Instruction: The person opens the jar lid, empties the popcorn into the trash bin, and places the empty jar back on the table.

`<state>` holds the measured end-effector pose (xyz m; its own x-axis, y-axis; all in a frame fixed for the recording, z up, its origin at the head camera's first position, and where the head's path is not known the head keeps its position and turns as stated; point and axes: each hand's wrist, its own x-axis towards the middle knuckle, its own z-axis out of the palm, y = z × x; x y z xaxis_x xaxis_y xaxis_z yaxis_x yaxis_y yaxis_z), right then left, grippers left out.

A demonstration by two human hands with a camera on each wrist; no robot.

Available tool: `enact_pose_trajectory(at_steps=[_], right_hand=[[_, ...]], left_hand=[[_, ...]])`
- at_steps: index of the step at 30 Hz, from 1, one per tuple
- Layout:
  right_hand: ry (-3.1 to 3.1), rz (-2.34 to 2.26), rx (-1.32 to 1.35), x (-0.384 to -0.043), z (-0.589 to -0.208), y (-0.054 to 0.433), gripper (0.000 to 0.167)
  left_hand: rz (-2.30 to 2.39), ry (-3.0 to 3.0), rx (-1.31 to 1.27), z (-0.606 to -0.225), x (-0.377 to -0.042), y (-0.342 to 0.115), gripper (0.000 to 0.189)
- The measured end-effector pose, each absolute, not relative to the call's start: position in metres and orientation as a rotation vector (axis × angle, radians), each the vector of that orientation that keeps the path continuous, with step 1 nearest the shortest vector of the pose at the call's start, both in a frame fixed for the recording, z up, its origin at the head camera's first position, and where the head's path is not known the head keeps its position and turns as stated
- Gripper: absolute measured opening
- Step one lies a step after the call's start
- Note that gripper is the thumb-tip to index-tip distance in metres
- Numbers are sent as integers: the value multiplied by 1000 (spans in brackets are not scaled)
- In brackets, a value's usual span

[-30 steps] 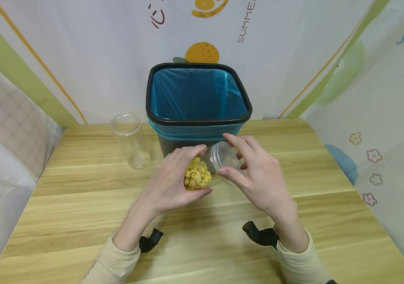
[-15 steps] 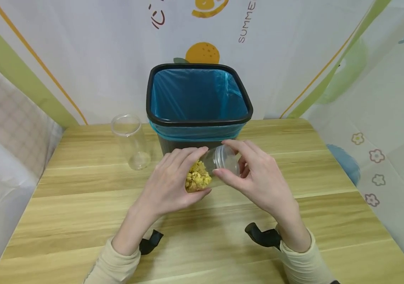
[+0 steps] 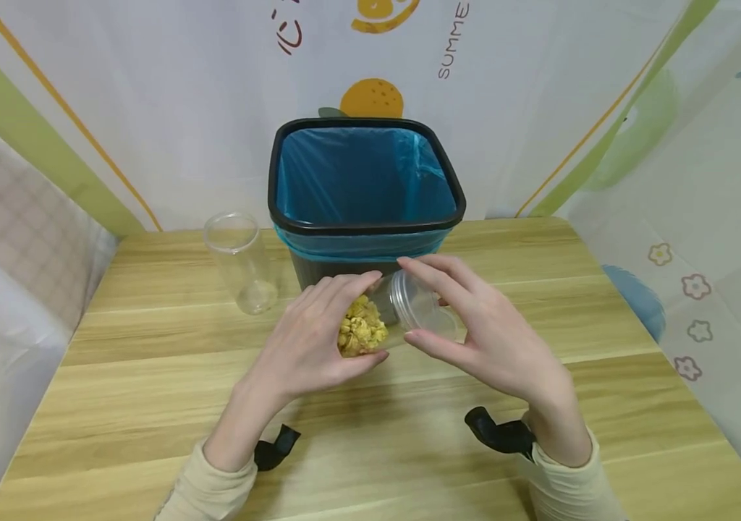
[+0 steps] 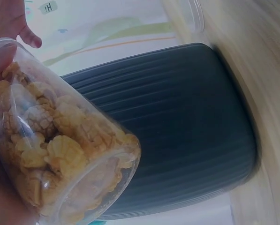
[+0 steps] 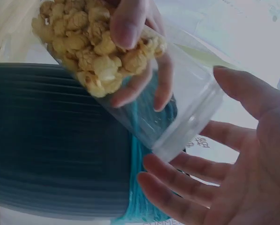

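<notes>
1. Yellow popcorn lay in a clear jar, tilted before the dark bin.
2. The left hand gripped the jar's body.
3. The right hand spread loosely about the lid; I couldn't tell whether it touched.
4. A clear cup stood left of the bin.

Gripping tilted clear jar of popcorn in left hand; near right hand, in front of dark ribbed bin standing on wood table.
</notes>
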<state>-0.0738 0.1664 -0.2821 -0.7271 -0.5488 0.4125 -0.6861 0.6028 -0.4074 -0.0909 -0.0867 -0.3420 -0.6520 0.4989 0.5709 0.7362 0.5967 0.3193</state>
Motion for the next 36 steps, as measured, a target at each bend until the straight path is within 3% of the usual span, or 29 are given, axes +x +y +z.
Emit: enact_pose_trajectory(at_steps=[5,12,18,36], right_hand=[[-2613,815,1007,-71,-281,172,84],[-2636,701,817,-68,-284,171,69],[-2649,740,789,-65,-287,168,65],[-2539,789,1071,-71,-282,168,73]], left_hand=[[-741,-2399,-981,-340,-88,-85,95],[-673,-2361,-985,-341,-83,-80,96],[-624,-2351,-996,-344,-81,-78,94],[-662,-2419,-1006,-339,-88,-87,93]])
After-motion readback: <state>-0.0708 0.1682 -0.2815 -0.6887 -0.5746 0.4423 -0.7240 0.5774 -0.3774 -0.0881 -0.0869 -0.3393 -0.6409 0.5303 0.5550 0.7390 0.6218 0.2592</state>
